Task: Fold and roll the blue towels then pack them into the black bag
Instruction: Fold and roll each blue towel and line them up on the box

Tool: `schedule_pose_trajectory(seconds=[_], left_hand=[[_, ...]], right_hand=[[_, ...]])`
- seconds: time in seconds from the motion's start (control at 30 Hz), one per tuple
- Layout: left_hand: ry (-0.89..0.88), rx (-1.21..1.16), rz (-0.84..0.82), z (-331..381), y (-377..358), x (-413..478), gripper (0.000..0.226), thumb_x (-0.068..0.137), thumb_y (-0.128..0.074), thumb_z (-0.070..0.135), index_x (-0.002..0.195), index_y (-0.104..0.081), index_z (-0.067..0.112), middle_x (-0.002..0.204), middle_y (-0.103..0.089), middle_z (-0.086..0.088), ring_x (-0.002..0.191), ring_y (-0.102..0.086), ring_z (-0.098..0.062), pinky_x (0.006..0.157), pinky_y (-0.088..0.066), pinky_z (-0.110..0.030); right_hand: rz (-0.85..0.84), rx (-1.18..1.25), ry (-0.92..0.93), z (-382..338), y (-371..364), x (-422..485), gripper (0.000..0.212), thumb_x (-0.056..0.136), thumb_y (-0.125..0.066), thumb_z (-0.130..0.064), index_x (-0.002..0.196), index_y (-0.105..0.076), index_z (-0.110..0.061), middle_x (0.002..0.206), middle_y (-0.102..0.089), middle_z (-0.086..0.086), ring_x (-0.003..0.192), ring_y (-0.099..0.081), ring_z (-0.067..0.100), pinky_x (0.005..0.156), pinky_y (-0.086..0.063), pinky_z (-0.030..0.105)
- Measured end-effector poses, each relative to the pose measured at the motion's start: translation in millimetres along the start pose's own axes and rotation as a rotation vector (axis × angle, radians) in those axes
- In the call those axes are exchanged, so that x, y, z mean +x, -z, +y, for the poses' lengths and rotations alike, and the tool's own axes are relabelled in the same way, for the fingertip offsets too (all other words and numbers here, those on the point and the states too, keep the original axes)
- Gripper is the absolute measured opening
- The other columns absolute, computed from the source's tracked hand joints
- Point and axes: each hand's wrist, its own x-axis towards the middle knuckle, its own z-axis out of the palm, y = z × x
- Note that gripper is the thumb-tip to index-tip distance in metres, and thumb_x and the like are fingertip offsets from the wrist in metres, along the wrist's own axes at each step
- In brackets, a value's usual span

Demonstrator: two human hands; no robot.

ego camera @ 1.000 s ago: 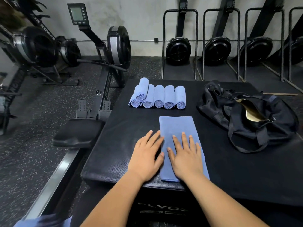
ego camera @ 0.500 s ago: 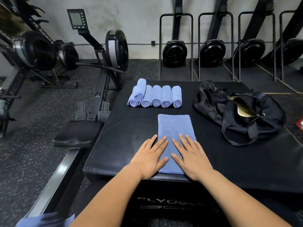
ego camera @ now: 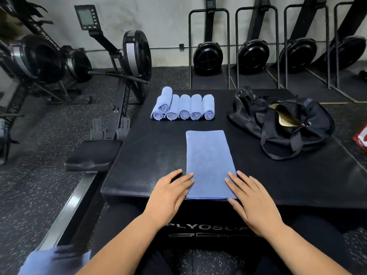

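A folded blue towel (ego camera: 208,161) lies flat as a long strip on the black plyo box (ego camera: 151,155), its near end at the box's front edge. My left hand (ego camera: 170,195) rests flat at the towel's near left corner, fingers straight. My right hand (ego camera: 250,199) lies flat at the near right corner, fingertips touching the cloth. Several rolled blue towels (ego camera: 184,107) sit in a row at the back of the box, one stacked on the left. The black bag (ego camera: 297,126) sits at the right, unzipped, gold lining showing.
A rowing machine's seat (ego camera: 93,155) and rail stand close to the box's left side. More rowers stand upright against the back wall (ego camera: 254,54). More blue cloth (ego camera: 53,261) shows at the bottom left. A red item (ego camera: 362,135) lies on the floor at right.
Both hands have slid back toward me and apart, from the middle of the towel to its near corners. The towel itself lies as before.
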Motion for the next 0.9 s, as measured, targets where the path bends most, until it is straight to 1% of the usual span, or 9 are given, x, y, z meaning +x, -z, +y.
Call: schedule_pose_trajectory(seconds=[0.07,0.13,0.23,0.37,0.5,0.57,0.63,0.77,0.9], left_hand=[[-0.047,-0.009,0.009,5,2,-4,0.037,0.111,-0.048,0.038,0.144,-0.063,0.029,0.158,-0.045,0.025,0.152,-0.034,-0.012,0.121,-0.029,-0.031],[-0.094,-0.001,0.012,10,2,-8,0.039,0.108,-0.055,0.044,0.141,-0.065,0.027,0.156,-0.048,0.022,0.149,-0.039,-0.015,0.119,-0.034,-0.035],[-0.154,0.041,0.032,10,-2,-13,0.043,0.102,-0.064,0.051,0.135,-0.069,0.025,0.151,-0.055,0.018,0.140,-0.049,-0.021,0.110,-0.042,-0.041],[-0.177,0.062,0.148,9,-8,-16,0.027,0.100,-0.073,0.030,0.125,-0.074,0.021,0.137,-0.066,0.014,0.122,-0.059,-0.024,0.098,-0.047,-0.041],[-0.119,0.041,0.205,15,-4,-17,0.016,0.101,-0.071,0.028,0.115,-0.076,0.022,0.125,-0.069,0.017,0.111,-0.060,-0.020,0.089,-0.046,-0.037],[-0.064,0.010,0.208,16,-1,-17,0.013,0.102,-0.069,0.030,0.111,-0.076,0.025,0.120,-0.068,0.020,0.108,-0.058,-0.018,0.087,-0.045,-0.037],[0.011,-0.038,0.183,17,1,-17,0.013,0.104,-0.065,0.034,0.110,-0.075,0.028,0.117,-0.067,0.023,0.108,-0.056,-0.014,0.089,-0.045,-0.039],[0.161,-0.212,0.159,20,0,-16,0.012,0.104,-0.067,0.039,0.105,-0.076,0.032,0.111,-0.067,0.027,0.113,-0.054,-0.010,0.098,-0.046,-0.040],[0.272,-0.312,0.216,23,-1,-11,0.011,0.098,-0.073,0.039,0.093,-0.077,0.031,0.102,-0.067,0.023,0.115,-0.053,-0.012,0.099,-0.046,-0.037]], right_hand=[[0.122,0.057,0.001,-2,-3,-11,0.058,0.108,-0.043,-0.049,0.156,-0.049,-0.019,0.167,-0.037,-0.004,0.157,-0.028,0.023,0.121,-0.034,0.047],[0.224,0.111,0.007,-4,-2,-15,0.052,0.104,-0.056,-0.044,0.147,-0.060,-0.016,0.159,-0.049,-0.002,0.151,-0.040,0.026,0.117,-0.038,0.046],[0.318,0.156,0.007,-7,2,-16,0.042,0.101,-0.065,-0.041,0.134,-0.070,-0.016,0.143,-0.062,-0.002,0.137,-0.053,0.028,0.111,-0.041,0.040],[0.330,0.179,0.018,-10,3,-21,0.035,0.098,-0.070,-0.039,0.126,-0.073,-0.019,0.129,-0.065,-0.007,0.119,-0.058,0.026,0.099,-0.042,0.037],[0.353,0.242,-0.034,-13,1,-23,0.029,0.093,-0.072,-0.035,0.119,-0.077,-0.026,0.124,-0.068,-0.016,0.108,-0.057,0.024,0.088,-0.042,0.036],[0.359,0.295,-0.105,-13,3,-24,0.027,0.094,-0.067,-0.041,0.116,-0.078,-0.030,0.120,-0.068,-0.023,0.104,-0.054,0.019,0.086,-0.042,0.036],[0.347,0.369,-0.188,-14,6,-23,0.024,0.096,-0.067,-0.046,0.113,-0.078,-0.034,0.114,-0.068,-0.028,0.101,-0.052,0.015,0.085,-0.044,0.037],[0.328,0.549,-0.300,-15,10,-18,0.016,0.091,-0.074,-0.044,0.105,-0.079,-0.040,0.105,-0.070,-0.033,0.098,-0.053,0.013,0.089,-0.047,0.042],[0.325,0.753,-0.449,-18,12,-11,0.018,0.087,-0.082,-0.033,0.102,-0.081,-0.043,0.093,-0.072,-0.025,0.102,-0.056,0.011,0.096,-0.048,0.035]])
